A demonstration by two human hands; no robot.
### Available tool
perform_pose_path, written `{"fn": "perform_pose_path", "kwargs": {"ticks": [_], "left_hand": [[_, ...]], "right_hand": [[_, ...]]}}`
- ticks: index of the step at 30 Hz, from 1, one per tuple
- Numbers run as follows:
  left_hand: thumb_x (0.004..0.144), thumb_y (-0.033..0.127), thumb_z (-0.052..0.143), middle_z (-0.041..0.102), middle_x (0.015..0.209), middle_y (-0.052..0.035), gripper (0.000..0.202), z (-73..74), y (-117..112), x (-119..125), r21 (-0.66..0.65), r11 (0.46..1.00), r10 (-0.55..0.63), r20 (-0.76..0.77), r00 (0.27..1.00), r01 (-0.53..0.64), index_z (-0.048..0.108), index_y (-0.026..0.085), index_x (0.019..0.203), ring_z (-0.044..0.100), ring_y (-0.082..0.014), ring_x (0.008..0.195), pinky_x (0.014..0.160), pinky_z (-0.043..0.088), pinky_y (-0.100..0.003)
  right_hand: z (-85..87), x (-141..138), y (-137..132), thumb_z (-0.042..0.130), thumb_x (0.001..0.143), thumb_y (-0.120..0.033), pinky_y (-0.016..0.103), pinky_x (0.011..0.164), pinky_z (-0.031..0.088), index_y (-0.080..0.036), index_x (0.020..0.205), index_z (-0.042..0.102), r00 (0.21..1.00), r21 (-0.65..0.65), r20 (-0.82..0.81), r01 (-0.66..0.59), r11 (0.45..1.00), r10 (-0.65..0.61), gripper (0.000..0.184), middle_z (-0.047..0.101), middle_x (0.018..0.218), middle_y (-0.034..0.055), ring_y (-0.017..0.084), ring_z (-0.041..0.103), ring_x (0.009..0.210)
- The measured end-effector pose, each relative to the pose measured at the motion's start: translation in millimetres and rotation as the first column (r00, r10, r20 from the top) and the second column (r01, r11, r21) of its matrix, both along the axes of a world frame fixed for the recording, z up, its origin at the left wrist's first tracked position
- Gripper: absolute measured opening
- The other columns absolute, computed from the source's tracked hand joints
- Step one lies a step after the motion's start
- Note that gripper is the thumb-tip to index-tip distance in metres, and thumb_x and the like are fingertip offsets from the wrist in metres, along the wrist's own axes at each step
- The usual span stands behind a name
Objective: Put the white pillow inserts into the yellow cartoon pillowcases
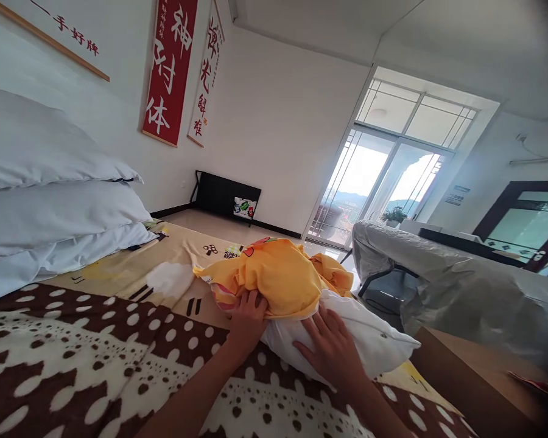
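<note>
A white pillow (374, 337) lies on the bed, its far part inside a bunched yellow pillowcase (283, 277) with a pink and red print at its left end. My left hand (249, 313) has its fingers curled into the near left edge of the pillowcase, gripping the cloth. Flat on the white pillow, close to the pillowcase's opening, rests my right hand (331, 340) with fingers spread. Its fingertips reach the yellow hem. How far the pillow goes into the case is hidden by the cloth.
Several white pillows (64, 207) are stacked at the left. A brown and cream patterned blanket (119, 347) covers the bed. At the right stand a cardboard box (479, 371) and a plastic-covered table (456, 286). A black folded table (223, 198) leans on the wall.
</note>
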State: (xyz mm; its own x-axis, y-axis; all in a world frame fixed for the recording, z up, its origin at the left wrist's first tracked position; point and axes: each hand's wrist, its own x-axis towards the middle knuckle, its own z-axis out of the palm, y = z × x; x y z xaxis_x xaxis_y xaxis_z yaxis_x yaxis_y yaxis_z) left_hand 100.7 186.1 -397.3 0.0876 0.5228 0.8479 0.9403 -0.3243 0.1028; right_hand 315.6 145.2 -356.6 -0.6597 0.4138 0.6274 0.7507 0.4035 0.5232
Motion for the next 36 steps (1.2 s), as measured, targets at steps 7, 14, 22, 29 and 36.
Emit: {"fn": "perform_pose_path", "kwargs": {"ticks": [7, 14, 22, 29, 36], "left_hand": [[0.08, 0.017, 0.056, 0.056, 0.08, -0.0048, 0.007, 9.7, -15, 8, 0.245, 0.963, -0.084, -0.106, 0.991, 0.108, 0.056, 0.019, 0.073, 0.049, -0.0203, 0.075, 0.072, 0.038, -0.038], [0.082, 0.012, 0.051, 0.05, 0.066, -0.0014, 0.015, 17.8, -23, 9, 0.268, 0.953, -0.113, -0.125, 0.986, 0.143, 0.052, 0.018, 0.068, 0.044, -0.0184, 0.067, 0.071, 0.033, -0.037], [0.082, 0.011, 0.049, 0.05, 0.066, -0.002, 0.017, 7.1, -24, 25, 0.249, 0.938, -0.194, -0.203, 0.96, 0.242, 0.051, 0.017, 0.066, 0.043, -0.0177, 0.066, 0.07, 0.032, -0.035], [0.069, 0.02, 0.055, 0.056, 0.077, -0.0061, 0.005, 2.3, -7, -2, 0.044, 0.989, -0.143, -0.023, 0.989, 0.144, 0.053, 0.018, 0.073, 0.048, -0.0236, 0.078, 0.073, 0.037, -0.038], [0.069, 0.026, 0.058, 0.059, 0.085, -0.0073, 0.014, 2.0, -1, -11, -0.077, 0.988, -0.13, 0.01, 0.991, 0.131, 0.056, 0.018, 0.081, 0.051, -0.0256, 0.084, 0.076, 0.041, -0.039]], "right_hand": [[-18.1, -4, 10, 0.054, 0.084, -0.04, 0.046, 0.101, 0.034, -0.011, 0.124, 0.053, 0.996, 0.036, -0.089, 0.023, 0.999, -0.02, 0.049, 0.057, 0.125, 0.018, 0.031, 0.048, 0.121], [4.2, -42, 25, 0.05, 0.087, -0.034, 0.044, 0.109, 0.025, -0.019, 0.125, 0.054, 0.999, -0.334, -0.044, -0.037, 0.942, 0.024, 0.041, 0.053, 0.131, 0.0105, 0.026, 0.04, 0.127], [-9.1, -69, 50, 0.039, 0.085, -0.013, 0.051, 0.112, 0.019, -0.022, 0.117, 0.06, 0.977, -0.334, -0.005, -0.204, 0.92, 0.214, 0.039, 0.064, 0.113, 0.0086, 0.025, 0.044, 0.123], [0.7, -43, 25, 0.05, 0.087, -0.035, 0.048, 0.108, 0.027, -0.026, 0.133, 0.048, 0.986, -0.368, 0.004, -0.156, 0.917, 0.169, 0.047, 0.051, 0.136, 0.0068, 0.027, 0.036, 0.131], [-26.3, 38, -19, 0.052, 0.086, -0.026, 0.041, 0.106, 0.027, -0.025, 0.14, 0.037, 0.997, -0.047, -0.044, -0.073, 0.996, 0.071, 0.056, 0.044, 0.142, 0.0079, 0.023, 0.04, 0.13]]}}
